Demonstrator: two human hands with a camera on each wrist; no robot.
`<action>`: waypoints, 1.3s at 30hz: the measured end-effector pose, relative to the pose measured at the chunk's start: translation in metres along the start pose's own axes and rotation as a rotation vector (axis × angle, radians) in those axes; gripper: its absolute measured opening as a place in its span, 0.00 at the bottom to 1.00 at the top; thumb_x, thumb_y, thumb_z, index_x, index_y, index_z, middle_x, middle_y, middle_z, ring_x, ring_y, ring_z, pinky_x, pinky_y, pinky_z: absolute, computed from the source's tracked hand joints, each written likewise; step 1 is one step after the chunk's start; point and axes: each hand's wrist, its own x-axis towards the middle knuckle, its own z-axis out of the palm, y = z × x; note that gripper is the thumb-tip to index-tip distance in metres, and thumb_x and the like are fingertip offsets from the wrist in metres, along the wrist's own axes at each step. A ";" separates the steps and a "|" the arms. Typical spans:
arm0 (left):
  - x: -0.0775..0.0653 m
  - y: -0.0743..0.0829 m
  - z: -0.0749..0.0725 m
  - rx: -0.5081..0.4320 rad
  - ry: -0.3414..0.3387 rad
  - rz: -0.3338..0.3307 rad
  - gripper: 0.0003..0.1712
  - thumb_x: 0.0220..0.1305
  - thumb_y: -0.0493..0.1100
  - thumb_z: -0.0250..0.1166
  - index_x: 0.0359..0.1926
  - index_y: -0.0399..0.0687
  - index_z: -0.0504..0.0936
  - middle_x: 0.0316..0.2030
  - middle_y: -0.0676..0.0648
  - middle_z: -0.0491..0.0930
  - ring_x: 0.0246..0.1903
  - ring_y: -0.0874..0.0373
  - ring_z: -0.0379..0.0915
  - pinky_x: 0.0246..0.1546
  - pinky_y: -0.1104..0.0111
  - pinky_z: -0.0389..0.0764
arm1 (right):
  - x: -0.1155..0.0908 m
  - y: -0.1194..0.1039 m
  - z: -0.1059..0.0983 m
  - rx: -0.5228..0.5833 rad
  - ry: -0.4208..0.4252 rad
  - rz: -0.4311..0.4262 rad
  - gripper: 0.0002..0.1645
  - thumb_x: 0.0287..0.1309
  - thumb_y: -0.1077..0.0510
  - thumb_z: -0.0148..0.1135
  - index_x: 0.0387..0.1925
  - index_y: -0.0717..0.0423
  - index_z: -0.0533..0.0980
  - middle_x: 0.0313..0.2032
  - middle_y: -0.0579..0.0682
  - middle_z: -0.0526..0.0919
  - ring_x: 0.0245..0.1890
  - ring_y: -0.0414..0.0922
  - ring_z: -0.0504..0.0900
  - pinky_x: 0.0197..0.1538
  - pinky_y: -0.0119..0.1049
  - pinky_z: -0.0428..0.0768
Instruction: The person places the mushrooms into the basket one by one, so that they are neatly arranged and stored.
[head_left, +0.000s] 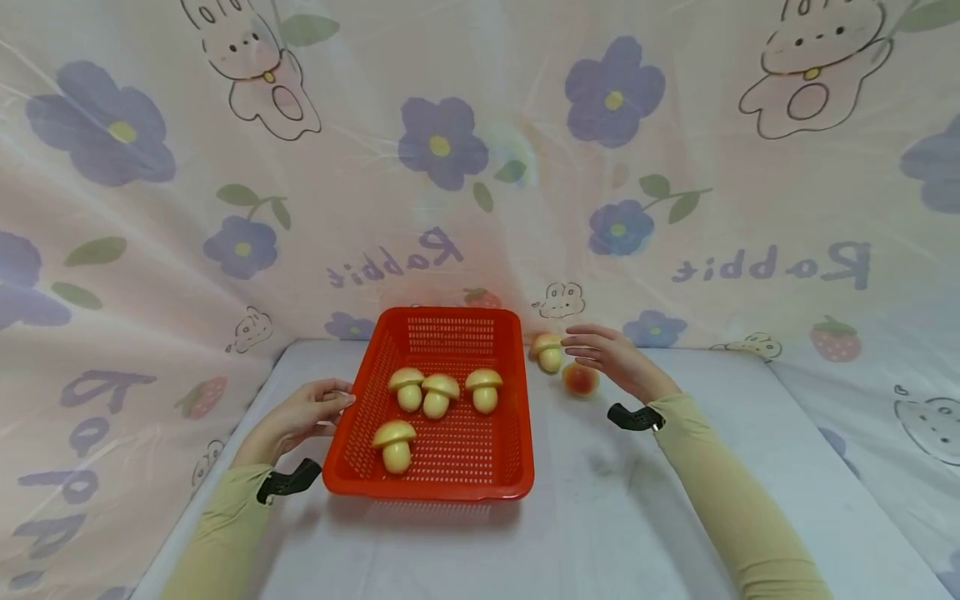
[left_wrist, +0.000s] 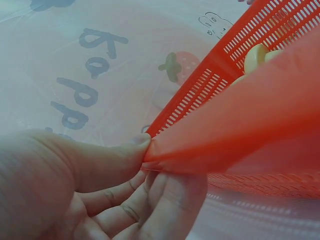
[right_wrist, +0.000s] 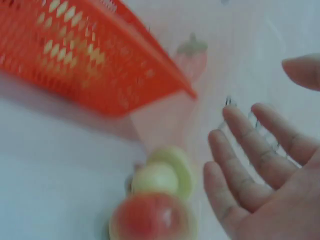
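My left hand [head_left: 300, 417] pinches the left rim of a red slotted plastic basket [head_left: 427, 490] between thumb and fingers; the left wrist view shows the thumb on top of the rim [left_wrist: 165, 150]. Several pale yellow mushrooms [head_left: 438, 396] lie inside the basket, apart from one another or touching. To the basket's right, another mushroom [head_left: 550, 357] is on the table beside a red-and-yellow peach-like fruit [head_left: 581, 380]. Just right of these two, my right hand [head_left: 618, 358] has its fingers extended and holds nothing. In the right wrist view the fruit [right_wrist: 150, 220] partly hides that mushroom [right_wrist: 160, 177].
A white-covered table [head_left: 622, 533] lies beneath everything. Behind it and at its sides hangs a printed curtain [head_left: 517, 217] with flowers and rabbits. Each wrist wears a black strap-like mount [head_left: 633, 417].
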 end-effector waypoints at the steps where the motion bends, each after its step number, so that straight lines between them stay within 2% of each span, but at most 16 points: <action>1: 0.000 0.000 0.000 -0.001 0.000 0.000 0.27 0.70 0.44 0.57 0.59 0.27 0.63 0.39 0.42 0.77 0.32 0.54 0.76 0.37 0.62 0.83 | -0.001 0.003 -0.004 -0.006 0.010 0.003 0.29 0.73 0.51 0.45 0.66 0.64 0.59 0.65 0.68 0.62 0.62 0.55 0.68 0.67 0.54 0.56; 7: 0.001 -0.001 -0.002 0.002 -0.009 0.003 0.28 0.70 0.44 0.58 0.60 0.28 0.62 0.40 0.43 0.78 0.32 0.54 0.76 0.37 0.61 0.83 | -0.002 0.016 -0.020 -0.023 0.079 0.013 0.28 0.72 0.52 0.47 0.66 0.64 0.59 0.63 0.59 0.66 0.65 0.58 0.61 0.68 0.55 0.52; 15: 0.000 0.001 -0.003 -0.001 -0.020 0.003 0.28 0.70 0.45 0.58 0.59 0.27 0.62 0.39 0.42 0.78 0.31 0.54 0.76 0.37 0.61 0.83 | -0.001 0.028 -0.033 -0.027 0.124 0.035 0.26 0.72 0.54 0.48 0.64 0.65 0.61 0.54 0.46 0.73 0.63 0.55 0.62 0.68 0.56 0.50; 18: -0.001 0.001 -0.003 -0.005 -0.021 -0.001 0.27 0.70 0.44 0.58 0.59 0.27 0.62 0.39 0.42 0.78 0.31 0.54 0.76 0.36 0.62 0.83 | 0.000 0.034 -0.035 -0.017 0.117 0.051 0.26 0.72 0.56 0.47 0.64 0.66 0.62 0.55 0.47 0.73 0.63 0.56 0.61 0.68 0.57 0.49; 21: -0.001 0.001 -0.002 -0.006 -0.018 -0.005 0.27 0.70 0.44 0.57 0.59 0.28 0.63 0.39 0.42 0.78 0.31 0.55 0.76 0.36 0.62 0.83 | 0.001 0.038 -0.038 -0.018 0.094 0.051 0.26 0.72 0.57 0.46 0.64 0.68 0.61 0.61 0.59 0.67 0.64 0.57 0.59 0.68 0.58 0.47; 25: 0.000 0.001 -0.002 0.000 -0.013 -0.007 0.26 0.71 0.43 0.57 0.59 0.28 0.62 0.39 0.43 0.78 0.31 0.54 0.76 0.37 0.62 0.83 | 0.004 0.042 -0.043 -0.051 0.050 0.033 0.24 0.72 0.61 0.43 0.65 0.68 0.61 0.67 0.68 0.56 0.66 0.59 0.55 0.68 0.60 0.43; 29: 0.001 0.001 -0.001 0.007 -0.011 -0.003 0.26 0.71 0.43 0.57 0.60 0.27 0.62 0.40 0.42 0.77 0.32 0.54 0.76 0.37 0.61 0.83 | 0.007 0.044 -0.045 -0.077 0.008 0.026 0.24 0.70 0.65 0.41 0.65 0.68 0.61 0.67 0.69 0.56 0.68 0.64 0.50 0.67 0.63 0.40; 39: 0.002 0.000 -0.002 0.007 -0.012 -0.002 0.26 0.71 0.43 0.56 0.60 0.28 0.62 0.40 0.42 0.77 0.31 0.54 0.75 0.37 0.61 0.83 | 0.010 0.046 -0.043 -0.078 -0.051 0.026 0.26 0.70 0.65 0.35 0.66 0.71 0.59 0.68 0.71 0.52 0.69 0.63 0.49 0.67 0.63 0.38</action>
